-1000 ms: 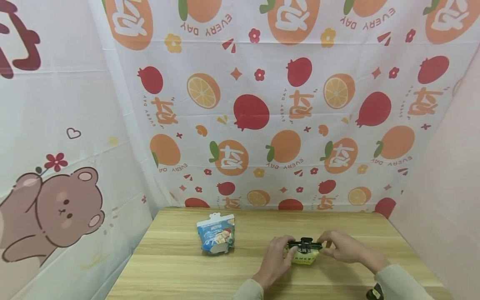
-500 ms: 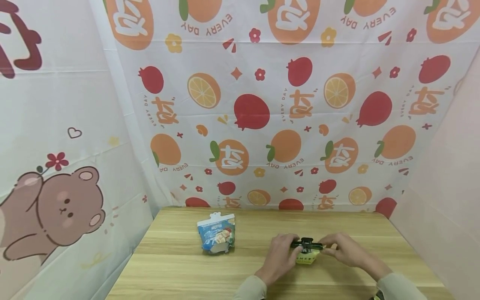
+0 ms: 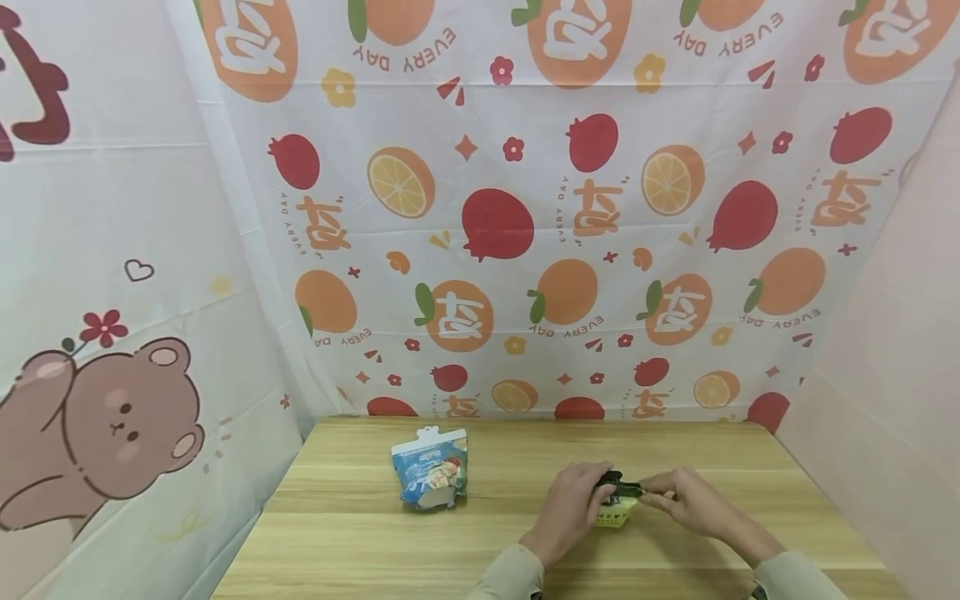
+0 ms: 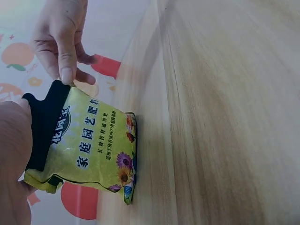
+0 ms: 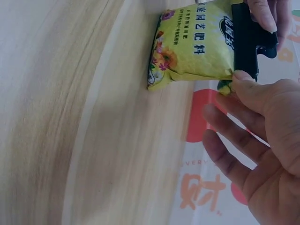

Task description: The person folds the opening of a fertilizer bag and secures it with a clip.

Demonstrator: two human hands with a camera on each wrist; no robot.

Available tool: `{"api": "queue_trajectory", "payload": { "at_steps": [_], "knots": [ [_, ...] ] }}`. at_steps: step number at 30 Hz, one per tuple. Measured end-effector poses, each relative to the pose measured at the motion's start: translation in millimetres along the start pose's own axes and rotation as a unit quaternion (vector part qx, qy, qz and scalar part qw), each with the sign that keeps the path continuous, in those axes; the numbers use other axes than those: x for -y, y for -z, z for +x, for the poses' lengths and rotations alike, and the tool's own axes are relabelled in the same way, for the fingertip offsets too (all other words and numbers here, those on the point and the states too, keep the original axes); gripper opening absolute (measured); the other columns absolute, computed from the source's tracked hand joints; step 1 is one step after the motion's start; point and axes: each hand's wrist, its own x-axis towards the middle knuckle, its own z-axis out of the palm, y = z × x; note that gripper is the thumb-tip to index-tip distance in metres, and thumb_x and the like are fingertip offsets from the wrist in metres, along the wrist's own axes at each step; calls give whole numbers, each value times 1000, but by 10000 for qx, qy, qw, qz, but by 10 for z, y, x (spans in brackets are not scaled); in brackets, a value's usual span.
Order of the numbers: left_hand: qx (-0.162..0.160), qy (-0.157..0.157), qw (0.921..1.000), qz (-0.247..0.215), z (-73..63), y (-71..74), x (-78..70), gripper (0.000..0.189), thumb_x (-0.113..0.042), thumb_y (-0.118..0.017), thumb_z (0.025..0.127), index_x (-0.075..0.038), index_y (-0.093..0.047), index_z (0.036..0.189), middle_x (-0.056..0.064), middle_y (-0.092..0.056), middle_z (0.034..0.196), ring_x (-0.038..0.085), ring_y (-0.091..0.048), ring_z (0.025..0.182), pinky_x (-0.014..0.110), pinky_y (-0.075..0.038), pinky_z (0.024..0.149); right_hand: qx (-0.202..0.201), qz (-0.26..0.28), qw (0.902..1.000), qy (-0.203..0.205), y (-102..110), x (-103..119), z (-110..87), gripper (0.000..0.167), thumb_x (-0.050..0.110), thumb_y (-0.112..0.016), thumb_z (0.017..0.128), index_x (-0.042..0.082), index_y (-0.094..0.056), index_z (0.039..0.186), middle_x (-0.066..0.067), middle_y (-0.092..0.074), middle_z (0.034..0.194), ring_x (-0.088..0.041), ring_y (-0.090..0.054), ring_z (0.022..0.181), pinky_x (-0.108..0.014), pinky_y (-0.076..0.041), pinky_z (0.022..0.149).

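Note:
A small yellow fertilizer bag (image 4: 96, 145) printed with flowers stands on the wooden table, its top edge held in a black bag clip (image 5: 244, 47). My left hand (image 3: 568, 510) grips the clip around its middle, thumb on the near face and fingers behind, covering the clip's left part in the head view. At the clip's other end my right hand (image 3: 693, 502) pinches the bag's top corner between thumb and index finger. The right wrist view shows the remaining fingers of that hand spread loosely apart.
To the left on the table (image 3: 360, 542) sits a blue snack-like bag (image 3: 431, 477) with a white clip (image 3: 428, 439) across its top. A fruit-print curtain (image 3: 495, 333) hangs behind the table, with pale cloth on both sides.
My left hand has slid rightward along the black clip, from its left end to about its middle. The right hand keeps its place at the bag's right corner.

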Motion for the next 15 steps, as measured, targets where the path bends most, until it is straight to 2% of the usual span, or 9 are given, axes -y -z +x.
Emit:
{"api": "queue_trajectory", "payload": {
  "at_steps": [4,9,12,15],
  "knots": [
    [27,-50,9998,179,12,-6,-6,26,-24,-56,103,-10,-65,124,4,-74,116,13,-70,104,29,-56,93,-87,-51,9997,240,-7,34,-6,22,17,-68,97,4,-77,111,-17,-78,107,-17,-76,92,-22,-57,65],
    [-1,-38,9991,423,17,-23,-14,24,-24,-58,103,-10,-65,122,3,-74,115,13,-69,103,28,-56,92,-703,-426,9959,383,-50,71,-23,10,12,-72,93,9,-79,100,-5,-80,90,0,-67,73,-18,-49,53],
    [2,18,9992,397,22,-33,-20,26,-26,-56,104,-11,-65,122,3,-74,114,13,-69,103,28,-56,91,-1015,-764,9907,478,-69,75,-23,9,6,-75,89,11,-79,96,-3,-79,87,2,-65,71,-18,-50,55],
    [24,97,9994,339,28,-38,-29,28,-30,-54,104,-12,-65,122,1,-74,113,11,-68,102,28,-56,91,-1143,-1104,9855,596,-85,65,-17,10,3,-76,87,10,-78,94,-3,-79,87,1,-68,72,-19,-53,58]
  ]
}}
